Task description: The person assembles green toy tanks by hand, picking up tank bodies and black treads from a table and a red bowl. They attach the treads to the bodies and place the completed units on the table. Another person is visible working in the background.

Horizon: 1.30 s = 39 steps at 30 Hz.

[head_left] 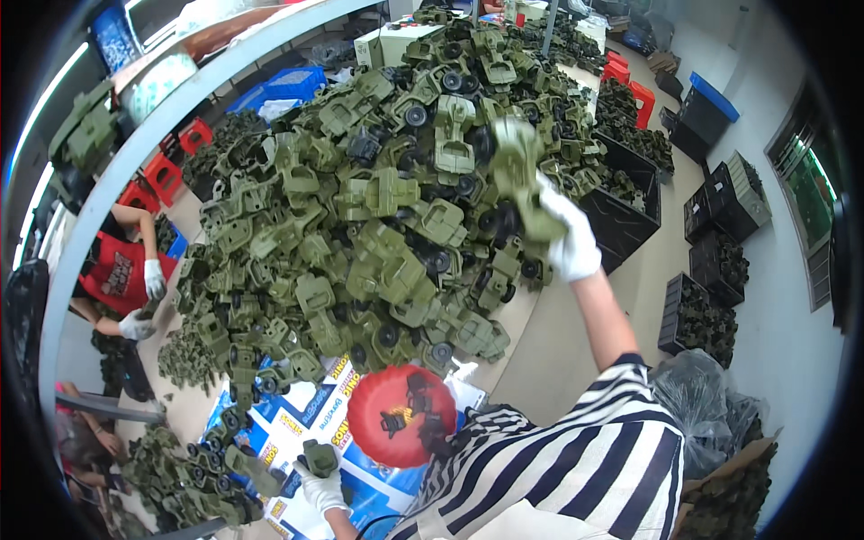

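Observation:
My right hand (576,241), in a white glove, is raised over the right side of a big heap of olive-green toy trucks (378,261). It is closed on one toy truck (526,184), held upright and partly blurred. Low in the view, my left hand (324,490), also gloved, is closed around a small dark-green toy part (319,459) above the blue and white printed sheet (378,493). Between my hands and my body, a red bowl (373,405) holds several small black parts (418,396) and a few yellow bits.
A black crate (634,229) with green parts stands at the table's right. Across the table, a co-worker in a red apron (121,274) handles parts with gloved hands. Another green pile (202,477) lies at lower left. A grey metal frame (117,162) arches on the left.

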Each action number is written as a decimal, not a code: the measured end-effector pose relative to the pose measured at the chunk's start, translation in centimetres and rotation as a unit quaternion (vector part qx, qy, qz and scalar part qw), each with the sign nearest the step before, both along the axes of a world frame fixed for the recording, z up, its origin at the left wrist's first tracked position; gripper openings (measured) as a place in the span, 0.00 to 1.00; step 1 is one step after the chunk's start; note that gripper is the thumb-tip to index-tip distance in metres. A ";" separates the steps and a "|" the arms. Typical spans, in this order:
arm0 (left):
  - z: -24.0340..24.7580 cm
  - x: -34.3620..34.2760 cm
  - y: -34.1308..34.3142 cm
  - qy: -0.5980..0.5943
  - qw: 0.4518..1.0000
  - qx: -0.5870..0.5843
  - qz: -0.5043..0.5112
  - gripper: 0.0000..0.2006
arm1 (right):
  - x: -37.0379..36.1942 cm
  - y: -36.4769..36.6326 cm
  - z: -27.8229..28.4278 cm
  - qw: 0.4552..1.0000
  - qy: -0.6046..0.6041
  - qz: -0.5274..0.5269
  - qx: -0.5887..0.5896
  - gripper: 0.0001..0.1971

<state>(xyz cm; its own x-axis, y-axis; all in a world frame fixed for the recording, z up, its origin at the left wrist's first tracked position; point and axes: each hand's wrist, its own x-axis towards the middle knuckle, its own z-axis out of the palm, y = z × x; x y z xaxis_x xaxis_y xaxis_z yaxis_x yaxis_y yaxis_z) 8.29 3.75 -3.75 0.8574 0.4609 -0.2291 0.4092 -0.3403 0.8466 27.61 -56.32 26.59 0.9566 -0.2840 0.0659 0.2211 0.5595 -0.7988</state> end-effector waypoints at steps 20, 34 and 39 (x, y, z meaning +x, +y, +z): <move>6.0 -3.3 -6.2 -0.070 0.930 -0.283 0.224 0.27 | 9.7 5.3 -2.3 0.873 -0.129 -0.085 -0.463 0.18; 4.5 -8.0 -8.6 -0.009 0.816 -0.370 0.445 0.25 | -5.6 27.7 -21.9 0.509 -0.093 0.461 -0.721 0.15; 8.6 -10.3 -8.4 0.098 0.930 -0.261 0.238 0.21 | -5.4 28.4 -22.9 0.482 -0.080 0.406 -0.772 0.20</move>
